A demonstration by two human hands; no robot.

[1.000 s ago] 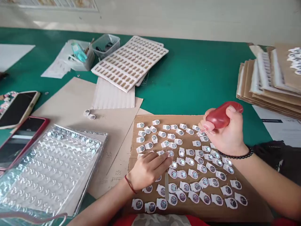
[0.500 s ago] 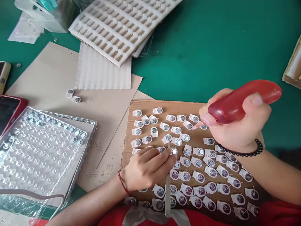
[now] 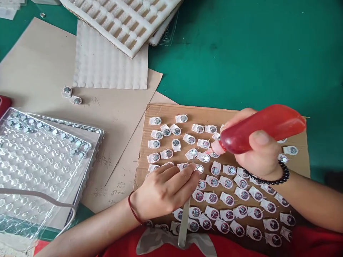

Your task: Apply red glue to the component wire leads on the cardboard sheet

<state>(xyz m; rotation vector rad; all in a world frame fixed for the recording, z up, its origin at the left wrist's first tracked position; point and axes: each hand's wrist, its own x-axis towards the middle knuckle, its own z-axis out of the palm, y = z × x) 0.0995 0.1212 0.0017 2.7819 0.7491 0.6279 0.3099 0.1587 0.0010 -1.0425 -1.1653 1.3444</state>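
Head view: L hand (image 3: pixel 164 191) is clamped on thin metal tweezers (image 3: pixel 183 226), thumb & fingers pinched tog. nr the tip; the handle runs back under the hand twd the red shirt (image 3: pixel 120 242). The tip is at a round disc (image 3: pixel 193 152) w/ a white tab; can't tell if it presses on it. R hand (image 3: pixel 257 159) is wrapped round a red bottle (image 3: pixel 268 119), thumb on the near side. Bottle is tilted, nozzle end low & pointing down-left, its pale nozzle (image 3: pixel 217 147) just above or touching the next disc (image 3: pixel 205 157) over; too close to tell which.

Both hands are over a cardboard sheet (image 3: pixel 209 113), which carries many more of these tabbed discs in rough rows, some w/ thin wires; a few are hidden by the hands. L wrist has a red cord (image 3: pixel 132 207), R wrist a black bead bracelet (image 3: pixel 283 173).

Left of the cardboard: brown paper (image 3: pixel 45 64) w/ pencil figs, 2 discs lying on it side by side. Nearer the person, a clear plastic tray (image 3: pixel 40 164) w/ shiny round bits along its far rows, & a grey cable (image 3: pixel 37 194) across it. Farther off, a white foam tray (image 3: pixel 120 26), partly over a white ribbed sheet (image 3: pixel 109 67). All on a green table (image 3: pixel 241 53).
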